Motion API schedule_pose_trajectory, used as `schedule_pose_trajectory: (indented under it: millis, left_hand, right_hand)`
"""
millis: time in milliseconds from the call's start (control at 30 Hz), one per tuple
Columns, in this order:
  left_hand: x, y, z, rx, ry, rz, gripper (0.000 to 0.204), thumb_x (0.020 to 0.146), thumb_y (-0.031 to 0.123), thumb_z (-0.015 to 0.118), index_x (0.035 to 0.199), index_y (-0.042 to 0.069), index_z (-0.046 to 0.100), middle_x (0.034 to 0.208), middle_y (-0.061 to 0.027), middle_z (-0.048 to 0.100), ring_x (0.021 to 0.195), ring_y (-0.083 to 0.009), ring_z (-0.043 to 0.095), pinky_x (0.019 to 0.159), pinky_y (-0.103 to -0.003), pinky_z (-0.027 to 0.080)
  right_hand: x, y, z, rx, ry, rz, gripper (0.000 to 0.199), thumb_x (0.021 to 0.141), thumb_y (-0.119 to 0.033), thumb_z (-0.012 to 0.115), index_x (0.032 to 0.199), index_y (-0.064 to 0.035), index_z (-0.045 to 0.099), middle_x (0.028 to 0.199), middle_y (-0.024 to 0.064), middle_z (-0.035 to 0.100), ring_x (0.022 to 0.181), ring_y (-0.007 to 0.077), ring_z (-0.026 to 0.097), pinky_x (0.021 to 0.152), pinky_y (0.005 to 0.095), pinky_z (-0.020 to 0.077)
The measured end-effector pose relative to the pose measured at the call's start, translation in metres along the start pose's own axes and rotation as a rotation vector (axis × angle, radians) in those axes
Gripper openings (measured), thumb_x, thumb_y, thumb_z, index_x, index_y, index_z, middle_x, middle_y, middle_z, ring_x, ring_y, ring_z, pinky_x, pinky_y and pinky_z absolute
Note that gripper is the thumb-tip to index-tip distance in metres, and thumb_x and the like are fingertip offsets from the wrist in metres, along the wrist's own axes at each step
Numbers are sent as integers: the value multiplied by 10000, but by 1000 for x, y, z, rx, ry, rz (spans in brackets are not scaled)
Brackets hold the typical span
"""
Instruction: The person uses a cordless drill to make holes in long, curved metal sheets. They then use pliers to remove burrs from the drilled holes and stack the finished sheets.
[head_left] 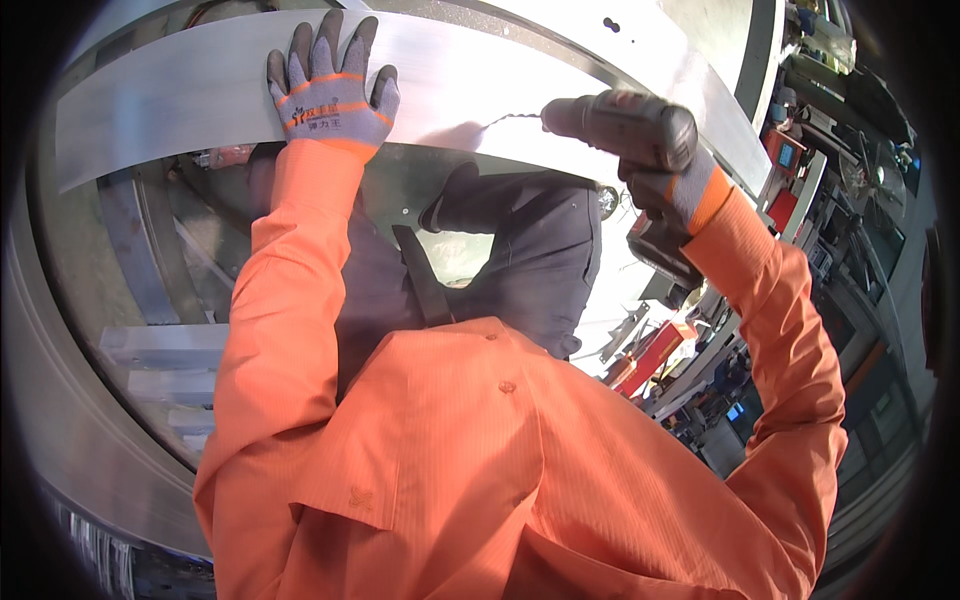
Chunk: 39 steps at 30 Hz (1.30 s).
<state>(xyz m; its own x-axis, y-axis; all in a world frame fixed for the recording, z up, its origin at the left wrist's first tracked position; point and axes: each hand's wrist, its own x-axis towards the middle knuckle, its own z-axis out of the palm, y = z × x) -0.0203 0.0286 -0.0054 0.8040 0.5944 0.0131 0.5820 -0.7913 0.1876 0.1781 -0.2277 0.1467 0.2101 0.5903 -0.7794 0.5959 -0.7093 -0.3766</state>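
A long, brushed silver metal sheet (180, 110) stretches across the upper part of the view, in front of my legs. My left hand (330, 100), in a grey glove with orange bands and dark fingertips, lies on it with the fingers spread. My right hand (680, 190), gloved alike, is wrapped round the grip of a cordless drill (625, 125). The drill points left, and a thin twist drill bit (510, 117) sticks out of its chuck. The tip of the bit is close to the sheet's surface; whether it touches I cannot tell.
Several pale metal bars (165, 345) lie at the left. A curved metal edge (40, 300) runs down the left rim. At the right are a red box-like unit (785, 155), another red object (650, 360) and cluttered equipment. A white panel (620, 40) lies beyond the sheet.
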Motion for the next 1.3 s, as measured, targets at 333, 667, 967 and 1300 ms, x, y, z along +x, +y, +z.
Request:
schedule_pose_trajectory:
  millis: [333, 667, 967, 1300]
  left_hand:
    - [-1, 3, -4, 8, -5, 2, 602, 887, 475, 513, 1466, 364, 390, 1541, -44, 351, 1433, -303, 280, 1181, -520, 157]
    - [-4, 8, -5, 20, -12, 1, 624, 885, 473, 512, 1481, 365, 362, 1548, -48, 341, 1440, -305, 268, 1179, -531, 155]
    - [-3, 6, -3, 46, -23, -5, 638, 878, 493, 514, 1484, 370, 358, 1552, -43, 335, 1444, -301, 262, 1182, -528, 145]
    - [-4, 5, 4, 18, 30, 13, 637, 876, 491, 516, 1482, 365, 367, 1547, -52, 340, 1447, -306, 251, 1184, -528, 140]
  right_hand:
    - [-5, -7, -17, -245, 15, -6, 272, 866, -104, 605, 1135, -72, 630, 964, 95, 698, 856, 213, 680, 780, 303, 549]
    - [-14, 29, 22, 135, 111, 24, 323, 778, -218, 698, 1067, -85, 643, 866, 77, 690, 776, 211, 684, 697, 317, 542]
    - [-20, 23, 0, 723, 112, 289, 127, 808, 26, 596, 916, -36, 620, 751, 55, 610, 616, 141, 589, 477, 278, 467]
    - [-39, -24, 28, 1454, 153, 443, 167, 734, -112, 624, 884, -47, 593, 693, 53, 544, 539, 158, 535, 442, 295, 433]
